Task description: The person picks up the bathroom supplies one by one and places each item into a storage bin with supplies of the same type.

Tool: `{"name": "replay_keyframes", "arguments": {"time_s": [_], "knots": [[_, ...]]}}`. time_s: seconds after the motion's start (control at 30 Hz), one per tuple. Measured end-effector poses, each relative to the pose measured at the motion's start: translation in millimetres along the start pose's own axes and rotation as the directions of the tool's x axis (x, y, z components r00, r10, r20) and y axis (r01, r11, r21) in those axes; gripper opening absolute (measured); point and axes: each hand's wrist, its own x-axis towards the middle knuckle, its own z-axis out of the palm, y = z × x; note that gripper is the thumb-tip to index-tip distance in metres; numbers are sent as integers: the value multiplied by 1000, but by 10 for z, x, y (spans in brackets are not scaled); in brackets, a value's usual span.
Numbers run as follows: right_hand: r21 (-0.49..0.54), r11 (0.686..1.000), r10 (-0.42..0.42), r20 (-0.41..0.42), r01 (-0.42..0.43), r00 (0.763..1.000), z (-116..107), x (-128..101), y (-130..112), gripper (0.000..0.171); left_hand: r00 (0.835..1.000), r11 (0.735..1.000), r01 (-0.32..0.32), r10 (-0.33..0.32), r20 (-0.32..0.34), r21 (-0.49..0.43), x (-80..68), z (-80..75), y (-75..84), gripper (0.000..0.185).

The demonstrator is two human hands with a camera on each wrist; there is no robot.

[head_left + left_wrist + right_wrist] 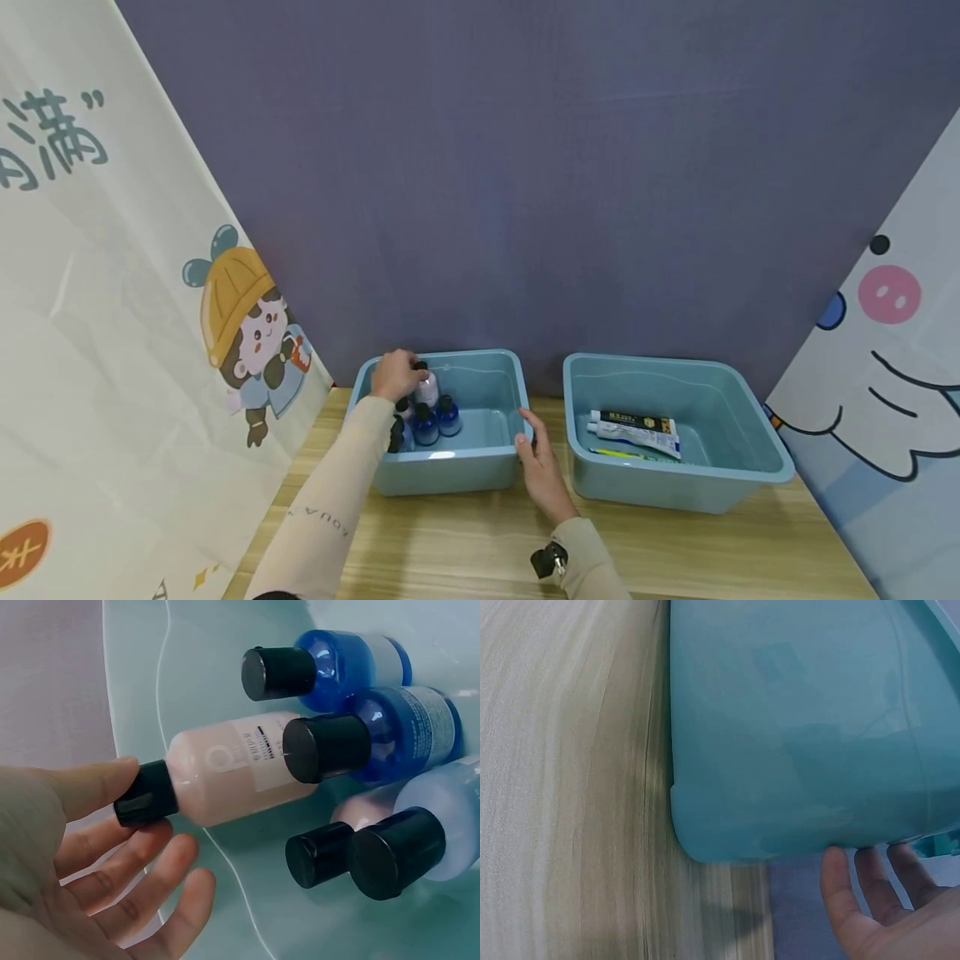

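Observation:
In the left wrist view my left hand (45,825) pinches the black cap (146,793) of a pale pink bottle (240,765) between thumb and fingers. That bottle is inside the left blue-green bin (450,475), close to its back wall. Around it stand two dark blue bottles (420,735), a pale blue one (450,817) and a second pink one (367,810), all black-capped. Against the bin's right side rests my right hand (543,475), its fingers (840,889) extended to the outer wall and its thumb near the front corner.
To the right is a second blue-green bin (645,492) containing a black tube (633,421), a white tube (637,436) and a yellow-green slim item (618,453). Both bins stand on a wooden table (450,542), before a grey-purple curtain (487,208). Printed cloths (112,333) flank the table.

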Motion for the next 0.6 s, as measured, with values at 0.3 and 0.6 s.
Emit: {"name": "replay_keyframes", "arguments": {"time_s": [0.3,0.6], "knots": [[4,1000,-2,3,2,1000,6,-4,6,47,1000,999,14,-14,1,28,21,64,-65,31],[6,1000,2,2,-2,1000,-2,-10,2,46,1000,1000,9,-10,18,14,-1,48,-46,37]]}}
